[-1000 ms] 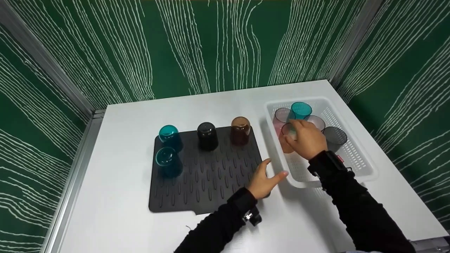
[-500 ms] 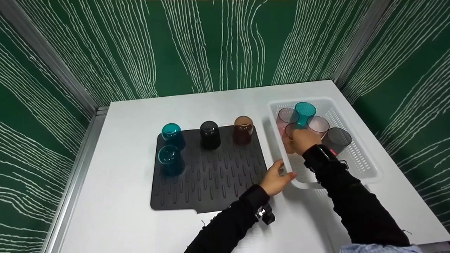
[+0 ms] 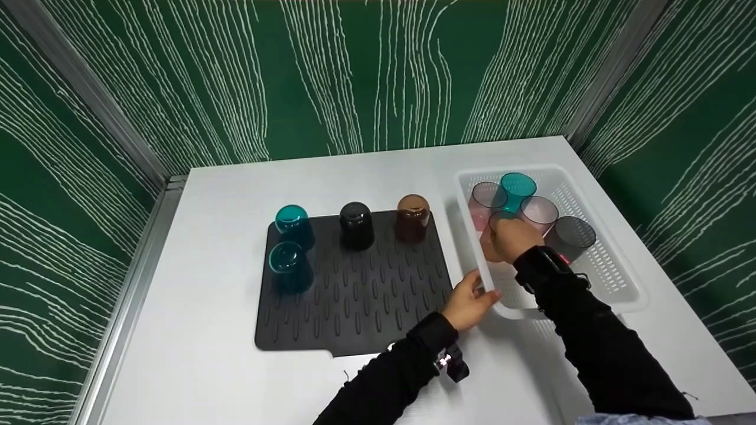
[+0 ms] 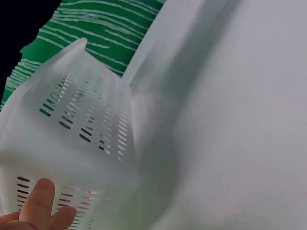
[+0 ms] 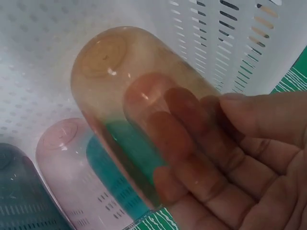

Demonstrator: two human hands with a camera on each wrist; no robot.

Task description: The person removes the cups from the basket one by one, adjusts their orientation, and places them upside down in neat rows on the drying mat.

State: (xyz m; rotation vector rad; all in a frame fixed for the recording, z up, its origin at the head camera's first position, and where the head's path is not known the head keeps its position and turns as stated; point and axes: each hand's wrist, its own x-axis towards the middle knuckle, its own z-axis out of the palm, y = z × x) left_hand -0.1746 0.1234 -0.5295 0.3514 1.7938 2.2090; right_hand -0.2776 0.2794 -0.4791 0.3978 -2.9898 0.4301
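My right hand point(image 3: 515, 239) reaches into the white plastic basket point(image 3: 608, 254) and holds an amber tumbler point(image 5: 110, 86). Its thumb point(image 5: 268, 115) is at the rim, and the other fingers show through the clear amber wall. Around it in the basket stand a pink tumbler point(image 3: 488, 198), a teal one point(image 3: 518, 188), a pale pink one point(image 3: 538, 213) and a smoky grey one point(image 3: 573, 235). At the basket's near left side, my left hand point(image 3: 469, 304) grips the rim; fingers point(image 4: 41, 201) lie against the slotted outer wall.
A black ridged drying mat point(image 3: 366, 319) lies left of the basket. Upside down on it are a teal tumbler point(image 3: 293, 227), a second teal one point(image 3: 291, 268), a black one point(image 3: 357, 227) and a brown one point(image 3: 413, 219). Green walls surround the white table point(image 3: 195, 330).
My left hand has moved right, from beside the basket onto its rim. The right hand has gone lower into the basket and taken hold of the amber tumbler.
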